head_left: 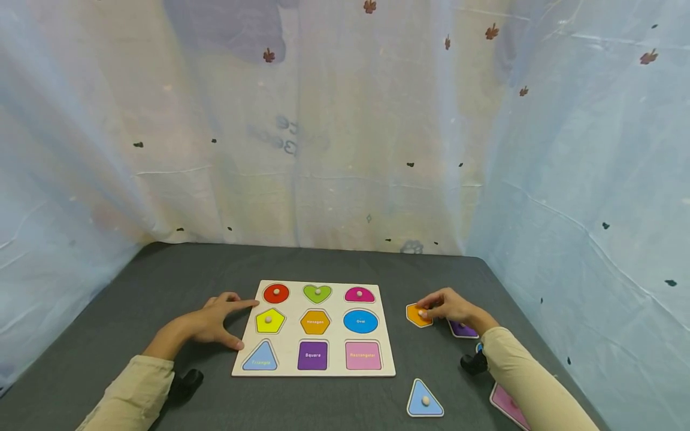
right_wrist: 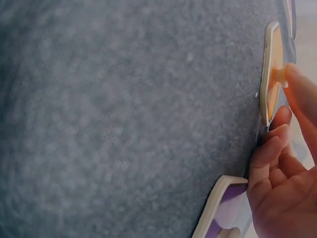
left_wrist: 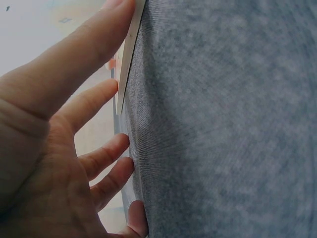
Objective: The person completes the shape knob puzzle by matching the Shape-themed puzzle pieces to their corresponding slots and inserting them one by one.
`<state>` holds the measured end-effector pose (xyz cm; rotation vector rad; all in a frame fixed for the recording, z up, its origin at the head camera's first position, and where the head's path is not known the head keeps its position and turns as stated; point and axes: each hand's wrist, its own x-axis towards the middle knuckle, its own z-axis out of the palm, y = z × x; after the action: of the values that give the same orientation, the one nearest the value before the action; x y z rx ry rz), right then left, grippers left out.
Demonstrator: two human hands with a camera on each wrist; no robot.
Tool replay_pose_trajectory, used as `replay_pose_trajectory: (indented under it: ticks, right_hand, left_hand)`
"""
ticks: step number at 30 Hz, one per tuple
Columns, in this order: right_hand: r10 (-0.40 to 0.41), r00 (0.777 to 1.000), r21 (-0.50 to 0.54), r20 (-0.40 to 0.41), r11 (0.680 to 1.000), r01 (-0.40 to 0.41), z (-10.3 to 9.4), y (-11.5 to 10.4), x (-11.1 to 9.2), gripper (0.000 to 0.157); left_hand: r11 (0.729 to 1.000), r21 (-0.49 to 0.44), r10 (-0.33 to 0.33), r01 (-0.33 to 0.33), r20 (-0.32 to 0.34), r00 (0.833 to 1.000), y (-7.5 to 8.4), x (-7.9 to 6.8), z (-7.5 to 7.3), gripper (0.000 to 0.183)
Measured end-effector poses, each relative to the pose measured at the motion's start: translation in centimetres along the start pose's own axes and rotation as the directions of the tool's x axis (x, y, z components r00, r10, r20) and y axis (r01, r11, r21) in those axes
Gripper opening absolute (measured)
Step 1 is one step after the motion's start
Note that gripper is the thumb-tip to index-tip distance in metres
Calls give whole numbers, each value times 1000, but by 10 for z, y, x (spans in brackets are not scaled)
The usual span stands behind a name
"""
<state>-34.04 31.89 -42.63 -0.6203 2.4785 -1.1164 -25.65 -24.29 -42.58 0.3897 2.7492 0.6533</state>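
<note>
My left hand [head_left: 212, 322] rests at the left edge of a white wooden shape-puzzle board [head_left: 293, 306], its fingers spread and its index fingertip and thumb on that edge. Right of the board, my right hand [head_left: 451, 306] pinches the knob of an orange hexagon piece [head_left: 412, 316]. In the right wrist view this hexagon piece [right_wrist: 278, 49] stands on the grey cloth, seen nearly edge-on. Red circle [head_left: 276, 293], green heart [head_left: 317, 294], magenta half-circle [head_left: 359, 294] and yellow pentagon [head_left: 269, 322] pieces sit in the board with knobs showing. Its other recesses carry printed shape names.
A purple piece [head_left: 465, 330] lies beside my right hand. Partly hidden by the right forearm are a blue-edged piece [head_left: 478, 346] and a pink piece [head_left: 509, 406]. Closer to me lies a blue triangle piece [head_left: 423, 407]. Patterned curtains [head_left: 334, 209] hang behind and beside the table.
</note>
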Motion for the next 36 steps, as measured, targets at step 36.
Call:
replay_pose_trajectory:
  ticks: [36]
  right_hand:
    - [2,997,-14,-81,1000,-3,3,-26,9,28]
  left_hand:
    - [1000,11,-12,12,-2,1000,-1,2,1,98]
